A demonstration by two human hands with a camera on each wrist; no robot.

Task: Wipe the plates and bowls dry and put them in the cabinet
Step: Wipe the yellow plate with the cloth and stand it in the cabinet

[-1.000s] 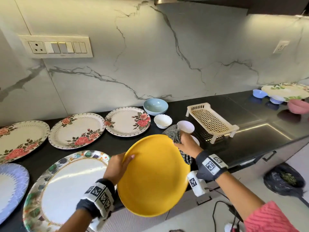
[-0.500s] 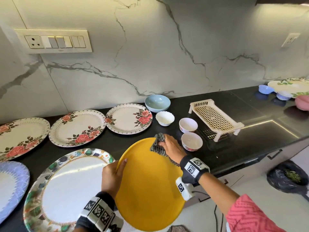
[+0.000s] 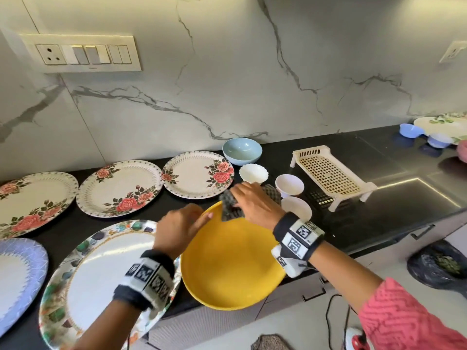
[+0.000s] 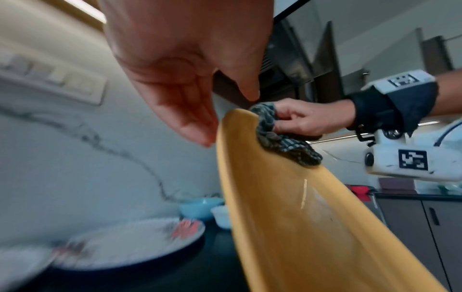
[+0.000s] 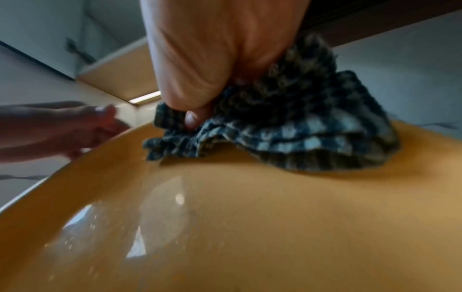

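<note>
Yellow plate (image 3: pixel 232 258): round, smooth and glossy, shallow raised rim; tilted above the front edge of the black countertop (image 3: pixel 394 198), face turned toward the person. Wet sheen and small droplets show on its face in the right wrist view.

Checked cloth (image 3: pixel 228 207): dark and pale woven check, bunched in soft folds, pressed onto the plate's far rim.

Right hand (image 3: pixel 255 205): fingers curled round the cloth, gripping it against the plate.

Left hand (image 3: pixel 180 227): at the plate's left rim, fingers nearly straight and relaxed, tips at the plate's edge; whether they touch it cannot be told.

Left of the plate, flat on the countertop: a large round plate with a multicoloured patterned border (image 3: pixel 101 279). Beyond the plate, three white rose-printed plates (image 3: pixel 118 183) with dotted rims lie in a row.

Behind the plate: a pale blue bowl (image 3: pixel 242 150), smooth and round; a white scalloped bowl (image 3: pixel 253 173); two small white bowls (image 3: pixel 289 185) just right of the cloth.

Right of the plate: a cream plastic rack (image 3: pixel 331 176), rectangular, lattice-topped, standing on short legs.
</note>
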